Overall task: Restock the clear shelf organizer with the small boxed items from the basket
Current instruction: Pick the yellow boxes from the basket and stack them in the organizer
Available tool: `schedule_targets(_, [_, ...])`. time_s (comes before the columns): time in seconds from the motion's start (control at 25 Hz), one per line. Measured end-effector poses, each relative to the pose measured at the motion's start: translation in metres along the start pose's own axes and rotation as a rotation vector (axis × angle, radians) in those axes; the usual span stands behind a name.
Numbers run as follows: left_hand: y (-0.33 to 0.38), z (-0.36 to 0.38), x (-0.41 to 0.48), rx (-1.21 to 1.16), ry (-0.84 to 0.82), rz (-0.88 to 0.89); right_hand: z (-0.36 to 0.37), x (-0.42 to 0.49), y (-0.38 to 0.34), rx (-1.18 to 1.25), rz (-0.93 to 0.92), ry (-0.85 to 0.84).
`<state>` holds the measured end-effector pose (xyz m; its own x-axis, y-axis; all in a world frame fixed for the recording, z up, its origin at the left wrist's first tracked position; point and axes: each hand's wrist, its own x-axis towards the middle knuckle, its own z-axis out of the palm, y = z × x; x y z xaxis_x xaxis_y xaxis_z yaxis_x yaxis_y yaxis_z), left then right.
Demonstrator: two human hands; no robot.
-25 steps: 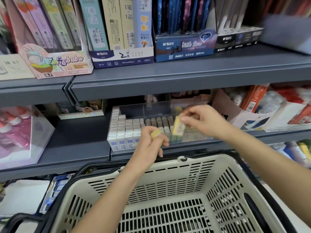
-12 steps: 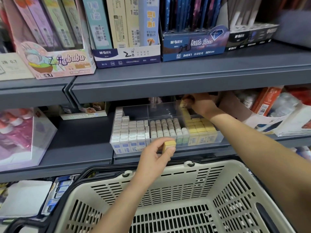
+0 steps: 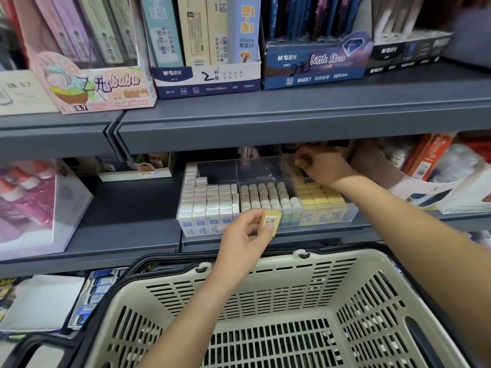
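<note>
The clear shelf organizer (image 3: 255,170) sits on the middle shelf with three compartments: white boxes (image 3: 210,197) on the left, grey-topped ones (image 3: 268,193) in the middle, yellow ones (image 3: 318,196) on the right. My left hand (image 3: 239,241) holds a small yellow box (image 3: 269,221) with a barcode label just in front of the organizer's front wall, above the basket's far rim. My right hand (image 3: 322,166) reaches under the upper shelf to the back of the yellow compartment, fingers bunched together. What they hold is hidden.
A beige plastic basket (image 3: 265,265) with black handles fills the foreground; no boxes show inside it. The grey upper shelf (image 3: 292,120) overhangs the organizer closely. A clear pink display case (image 3: 39,208) stands at the left, and red packages (image 3: 425,160) and papers at the right.
My right hand carried a yellow box from the organizer's front to the back of the yellow compartment. My left hand has stayed in front with its yellow box, turning it label-up.
</note>
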<state>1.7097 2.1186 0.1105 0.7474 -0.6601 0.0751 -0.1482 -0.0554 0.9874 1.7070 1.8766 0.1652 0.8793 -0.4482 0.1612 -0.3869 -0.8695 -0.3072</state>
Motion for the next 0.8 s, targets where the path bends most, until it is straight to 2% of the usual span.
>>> schedule_targets(0.08, [0.001, 0.000, 0.001, -0.027, 0.008, 0.010, -0.006, -0.028, -0.016, 0.132, -0.004, 0.103])
schedule_targets(0.12, [0.001, 0.000, 0.000, -0.041, 0.009, 0.014, -0.008, -0.046, -0.025, 0.221, -0.041, 0.091])
schedule_targets(0.24, [0.005, -0.001, -0.001, -0.085, 0.000, 0.031, -0.009, -0.097, -0.053, 0.355, -0.252, -0.069])
schedule_targets(0.32, [0.008, 0.000, -0.002, -0.095, 0.000, 0.035, -0.006, -0.111, -0.060, 0.350, -0.287, -0.116])
schedule_targets(0.44, [0.009, 0.001, -0.007, 0.015, 0.071, 0.066, -0.015, -0.106, -0.048, 0.415, -0.188, -0.106])
schedule_targets(0.64, [0.010, -0.003, -0.011, 0.460, 0.267, 0.304, -0.040, -0.060, -0.001, 0.427, 0.033, 0.100])
schedule_targets(0.72, [0.005, -0.003, -0.009, 0.575, 0.316, 0.349, -0.040, -0.040, 0.013, 0.295, 0.098, 0.091])
schedule_targets(0.8, [0.000, -0.002, -0.009, 0.685, 0.295, 0.346, -0.032, -0.028, 0.025, 0.111, 0.091, 0.029])
